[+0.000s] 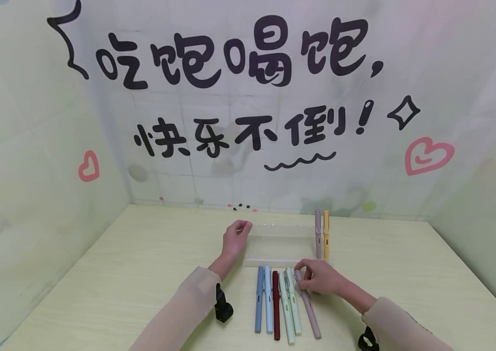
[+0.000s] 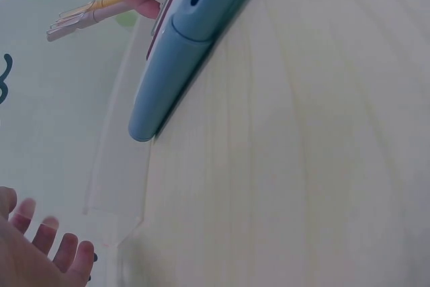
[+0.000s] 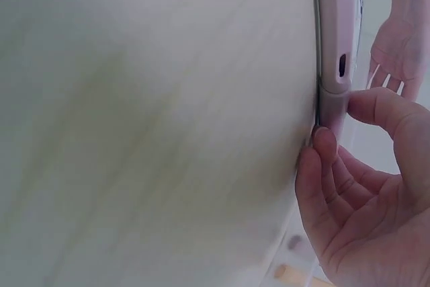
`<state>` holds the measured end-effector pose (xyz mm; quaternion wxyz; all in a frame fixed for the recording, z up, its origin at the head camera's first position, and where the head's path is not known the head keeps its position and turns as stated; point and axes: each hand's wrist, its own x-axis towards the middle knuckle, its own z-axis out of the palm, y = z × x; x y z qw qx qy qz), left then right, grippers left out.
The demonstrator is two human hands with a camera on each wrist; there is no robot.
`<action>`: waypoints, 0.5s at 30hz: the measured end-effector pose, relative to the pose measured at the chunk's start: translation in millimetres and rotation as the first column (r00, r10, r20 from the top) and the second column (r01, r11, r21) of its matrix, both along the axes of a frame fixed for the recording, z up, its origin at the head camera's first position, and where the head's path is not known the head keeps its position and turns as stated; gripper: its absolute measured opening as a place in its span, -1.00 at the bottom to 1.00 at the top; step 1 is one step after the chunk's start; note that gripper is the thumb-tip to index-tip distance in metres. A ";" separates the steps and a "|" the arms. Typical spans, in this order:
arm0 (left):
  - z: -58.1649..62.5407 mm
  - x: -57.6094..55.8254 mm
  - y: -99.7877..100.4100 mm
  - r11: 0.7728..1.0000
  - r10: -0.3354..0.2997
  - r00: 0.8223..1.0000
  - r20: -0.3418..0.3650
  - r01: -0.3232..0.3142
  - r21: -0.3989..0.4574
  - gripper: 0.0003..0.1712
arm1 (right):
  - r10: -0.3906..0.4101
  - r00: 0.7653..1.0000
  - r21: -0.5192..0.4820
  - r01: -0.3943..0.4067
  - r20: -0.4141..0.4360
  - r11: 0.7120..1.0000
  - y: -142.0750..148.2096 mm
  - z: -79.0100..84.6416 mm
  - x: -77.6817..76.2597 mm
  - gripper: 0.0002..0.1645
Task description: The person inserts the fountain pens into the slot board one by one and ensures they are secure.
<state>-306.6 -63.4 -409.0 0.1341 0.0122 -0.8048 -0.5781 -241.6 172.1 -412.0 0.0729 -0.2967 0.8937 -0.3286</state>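
A translucent tray [image 1: 280,248] sits on the table, with a mauve pen [image 1: 318,234] and a yellow pen [image 1: 327,236] at its right end. My left hand [image 1: 235,240] is by the tray's back left corner; in the left wrist view its fingers [image 2: 47,233] look relaxed and hold nothing. My right hand [image 1: 323,278] pinches the cap end of another mauve pen [image 1: 311,314] between thumb and fingers. That pen [image 3: 337,25] lies tilted in front of the tray. Left of it lie two pale green pens [image 1: 287,312], a dark red pen [image 1: 276,304], a light blue pen [image 1: 268,302] and a blue pen [image 1: 258,302].
The pale wood-grain table [image 1: 151,273] stretches out on both sides of the tray. Behind it hangs a printed backdrop [image 1: 230,185] with black lettering, and side panels close in left and right. Black wrist straps [image 1: 223,307] show at both sleeves.
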 end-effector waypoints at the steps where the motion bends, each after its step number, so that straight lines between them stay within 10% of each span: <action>1: -0.1 0.1 0.0 1.000 0.001 1.000 -0.002 -0.001 -0.001 -0.74 | -0.012 1.000 0.001 0.012 -0.006 1.000 -0.8 -0.9 0.2 -0.67; 15: 0.1 1.9 -0.7 1.000 -0.004 1.000 -0.004 0.004 0.002 -0.73 | -0.103 0.994 -0.061 0.101 -0.033 0.993 -3.2 -5.3 2.0 -0.80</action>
